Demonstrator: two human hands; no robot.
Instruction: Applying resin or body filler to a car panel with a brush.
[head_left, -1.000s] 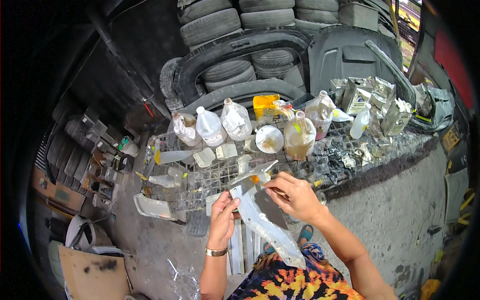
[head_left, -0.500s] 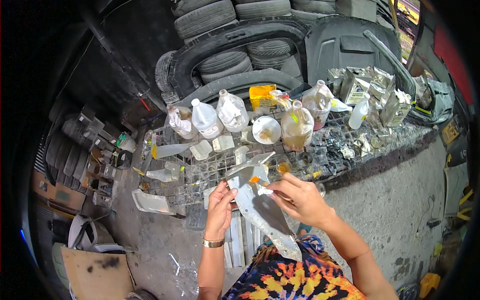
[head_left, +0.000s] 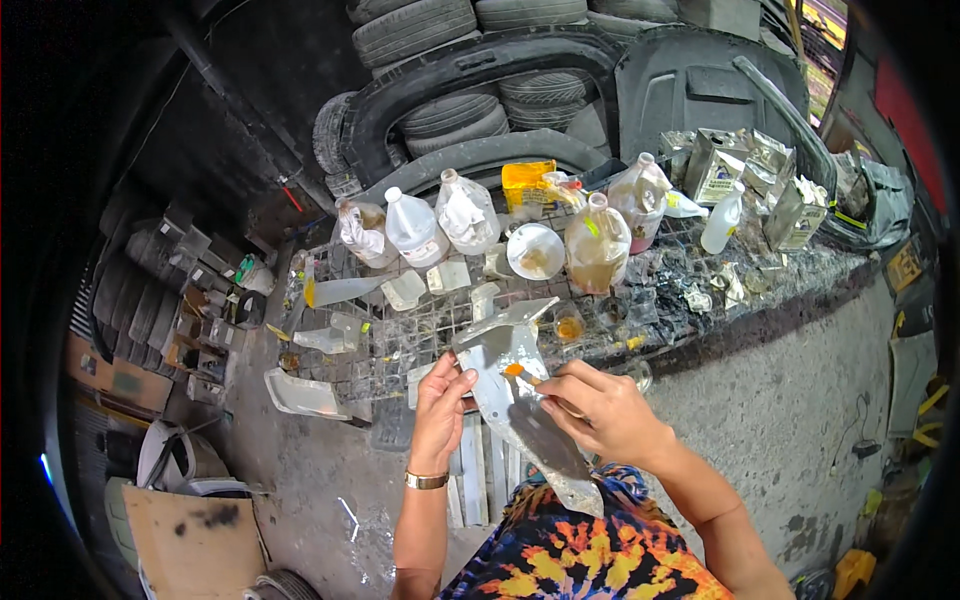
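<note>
My left hand (head_left: pixel 440 402) grips the left edge of a grey, bent panel (head_left: pixel 521 412), its thumb on the face and its fingers behind. The panel tilts over my lap, with a folded upper flange and a narrow lower end. My right hand (head_left: pixel 603 408) is closed in a pinch over the panel's right side, on a small slim tool (head_left: pixel 533 380) mostly hidden by the fingers. At the tool's far end a bright orange spot (head_left: pixel 514 369) shows against the panel; whether it is the tool's tip or a substance cannot be told. Pale, glossy patches surround it.
Beyond the panel stands a tiled, stained table (head_left: pixel 400 345) with plastic jugs (head_left: pixel 415 232), a white bowl (head_left: pixel 536 251), metal cans (head_left: pixel 718 165) and a squeeze bottle (head_left: pixel 722 220). More grey pieces (head_left: pixel 305 392) lie at its left edge. Tyres (head_left: pixel 455 125) are stacked behind.
The panel has turned slightly, its upper flange now showing broader. My right hand has shifted a little to the right and down, still pinching the tool. The orange spot sits slightly lower.
</note>
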